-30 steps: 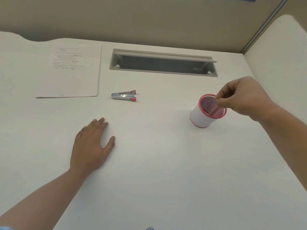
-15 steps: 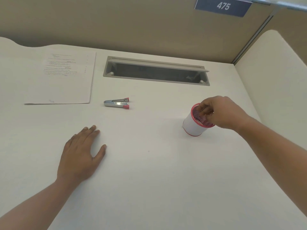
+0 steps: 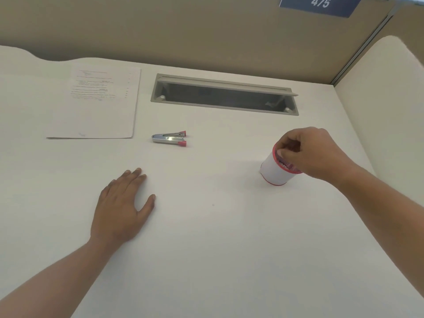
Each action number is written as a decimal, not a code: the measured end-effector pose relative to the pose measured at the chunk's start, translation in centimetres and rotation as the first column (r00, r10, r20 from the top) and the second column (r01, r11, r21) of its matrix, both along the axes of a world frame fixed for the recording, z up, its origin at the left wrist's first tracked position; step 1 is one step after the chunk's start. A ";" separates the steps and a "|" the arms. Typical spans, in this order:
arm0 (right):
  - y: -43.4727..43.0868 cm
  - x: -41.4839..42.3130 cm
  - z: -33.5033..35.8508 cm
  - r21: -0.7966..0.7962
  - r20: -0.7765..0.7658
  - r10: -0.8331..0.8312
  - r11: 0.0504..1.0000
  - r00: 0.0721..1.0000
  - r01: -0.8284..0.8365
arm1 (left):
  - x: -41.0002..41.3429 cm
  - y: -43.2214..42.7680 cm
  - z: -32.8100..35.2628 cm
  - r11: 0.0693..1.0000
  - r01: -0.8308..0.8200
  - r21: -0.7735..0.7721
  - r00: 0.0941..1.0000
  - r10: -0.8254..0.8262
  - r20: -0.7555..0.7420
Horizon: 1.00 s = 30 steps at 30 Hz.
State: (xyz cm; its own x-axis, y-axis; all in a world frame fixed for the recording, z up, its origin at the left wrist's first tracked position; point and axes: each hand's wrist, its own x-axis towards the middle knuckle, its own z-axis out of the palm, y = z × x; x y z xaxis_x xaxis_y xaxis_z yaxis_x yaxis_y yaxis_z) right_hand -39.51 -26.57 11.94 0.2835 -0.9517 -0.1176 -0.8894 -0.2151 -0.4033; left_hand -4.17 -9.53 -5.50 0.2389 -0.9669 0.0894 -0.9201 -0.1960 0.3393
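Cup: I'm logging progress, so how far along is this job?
Early. Done: nothing shows yet; the stapler and paper lie untouched. In hand: the right hand dips curled fingers into the cup; whether its grip holds anything is hidden. The left hand rests flat on the desk. Left: probably lifting something out of the cup.

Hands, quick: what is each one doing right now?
Left hand: open, flat on the desk.
Right hand: curled over the cup; hold cannot be told.

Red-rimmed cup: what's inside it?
Inside the red-rimmed cup, only a sliver shows: something reddish and patterned, and it is unclear whether that is lining or contents. The right hand, fingers curled at the mouth, covers the rest.
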 end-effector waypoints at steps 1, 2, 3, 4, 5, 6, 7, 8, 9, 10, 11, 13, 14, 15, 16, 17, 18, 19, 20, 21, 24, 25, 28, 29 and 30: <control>0.9 0.9 0.0 0.015 0.044 0.006 1.000 0.999 -0.007 | 0.0 0.0 0.0 1.000 0.000 0.004 1.000 0.000 -0.004; 2.0 2.0 -0.3 0.036 0.070 0.025 0.999 0.997 -0.028 | 0.1 0.1 0.0 1.000 -0.001 0.010 1.000 0.001 -0.005; 3.0 3.0 -0.9 0.061 0.076 0.054 0.996 0.996 -0.058 | 0.1 0.1 0.0 1.000 -0.001 0.014 1.000 0.001 -0.008; 4.1 4.0 -1.8 0.092 0.075 0.093 0.991 0.993 -0.100 | 0.1 0.1 0.0 1.000 -0.002 0.018 1.000 0.002 -0.008; 5.0 4.9 -3.0 0.129 0.069 0.133 0.982 0.989 -0.141 | 0.1 0.1 0.1 1.000 -0.002 0.020 1.000 0.003 -0.007; 5.8 5.8 -4.2 0.161 0.056 0.169 0.971 0.984 -0.176 | 0.1 0.1 0.0 1.000 -0.003 0.018 1.000 0.003 -0.007; 6.4 6.6 -5.4 0.182 0.032 0.197 0.963 0.980 -0.200 | 0.1 0.0 0.0 1.000 -0.002 0.013 1.000 0.002 -0.007; 6.9 7.2 -6.7 0.192 0.001 0.218 0.958 0.976 -0.214 | 0.1 0.0 0.0 1.000 -0.002 0.010 1.000 0.002 -0.008; 7.2 7.8 -7.8 0.193 -0.033 0.229 0.957 0.973 -0.218 | 0.1 0.0 0.0 1.000 -0.001 0.006 1.000 0.001 -0.009; 7.5 8.2 -8.6 0.194 -0.065 0.231 0.957 0.971 -0.215 | 0.1 0.0 -0.1 1.000 0.001 0.005 1.000 -0.001 -0.009; 7.7 8.5 -9.3 0.193 -0.095 0.229 0.959 0.969 -0.208 | 0.2 0.1 -0.1 1.000 0.003 0.005 1.000 -0.002 -0.009; 7.8 8.9 -10.2 0.183 -0.150 0.236 0.961 0.960 -0.208 | 0.2 0.2 -0.2 1.000 -0.001 0.003 1.000 0.001 -0.012; 7.8 9.1 -10.4 0.176 -0.174 0.244 0.961 0.954 -0.214 | 0.2 0.2 -0.2 1.000 -0.002 0.002 1.000 0.003 -0.014; 7.8 9.2 -10.5 0.170 -0.194 0.254 0.960 0.948 -0.222 | 0.2 0.1 -0.2 1.000 -0.003 0.002 1.000 0.003 -0.016; 7.8 9.3 -10.5 0.166 -0.209 0.265 0.958 0.941 -0.232 | 0.2 0.1 -0.2 1.000 -0.003 0.003 1.000 0.003 -0.016; 7.8 9.5 -10.6 0.162 -0.226 0.274 0.957 0.935 -0.241 | 0.2 0.1 -0.2 1.000 -0.002 0.002 1.000 0.002 -0.014; 7.9 9.7 -10.6 0.157 -0.246 0.286 0.955 0.926 -0.254 | 0.1 0.1 -0.2 1.000 -0.002 0.001 1.000 0.002 -0.013; 7.9 9.9 -10.6 0.149 -0.273 0.301 0.951 0.914 -0.269 | 0.1 0.1 -0.2 1.000 -0.003 -0.003 1.000 0.003 -0.012; 8.0 10.2 -10.6 0.138 -0.299 0.315 0.948 0.901 -0.286 | 0.1 0.1 -0.2 1.000 -0.004 -0.007 1.000 0.004 -0.012; 8.0 10.4 -10.6 0.126 -0.327 0.325 0.946 0.887 -0.300 | 0.1 0.1 -0.2 1.000 -0.005 -0.010 1.000 0.005 -0.013; 8.1 11.3 -10.4 0.121 -0.404 0.340 0.940 0.849 -0.319 | 0.1 0.1 -0.2 1.000 -0.005 -0.012 1.000 0.005 -0.015; 8.0 11.5 -10.3 0.129 -0.425 0.338 0.941 0.840 -0.314 | 0.1 0.1 -0.2 1.000 -0.005 -0.011 1.000 0.005 -0.015; 8.1 12.1 -9.9 0.156 -0.469 0.350 0.936 0.810 -0.315 | 0.1 0.1 -0.1 1.000 -0.008 -0.009 1.000 0.008 -0.015; 8.1 12.2 -9.9 0.168 -0.467 0.348 0.937 0.813 -0.305 | 0.1 0.1 -0.2 1.000 -0.007 -0.009 1.000 0.007 -0.016; 8.0 12.1 -10.0 0.181 -0.445 0.338 0.941 0.830 -0.286 | 0.1 0.1 -0.1 1.000 -0.007 -0.008 1.000 0.007 -0.015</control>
